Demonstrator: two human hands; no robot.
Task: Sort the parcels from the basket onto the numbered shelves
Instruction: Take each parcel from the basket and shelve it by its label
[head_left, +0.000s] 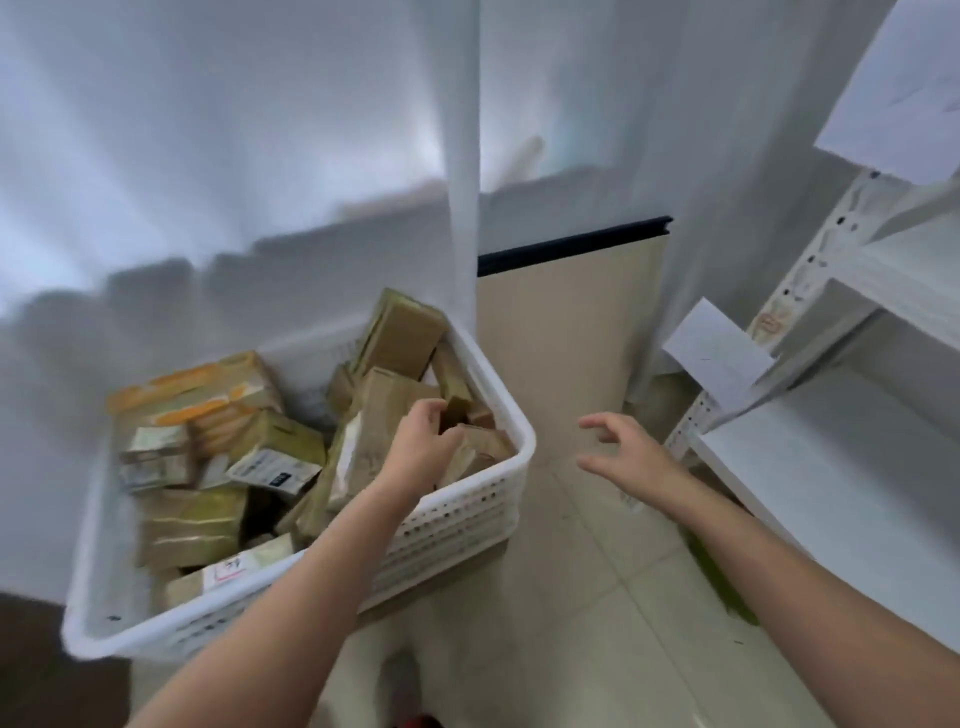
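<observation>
Head view: left hand (423, 447) curls its grip round a small brown parcel (458, 411) in the white basket (457, 519); right hand (631, 452), grip wide and holding nothing, hovers near the shelves (831, 467).

White plastic for the basket (457, 525), smooth and a bit shiny, full of little holes. Brown cardboard for the parcels (400, 338), dull and rough, some with shiny tape and white paper labels (275, 470). White painted metal for the shelves (831, 493), smooth. Thin white paper sheets (717, 353) on them. Soft white cloth curtain (208, 130). Pale shiny floor tiles (597, 597).
</observation>
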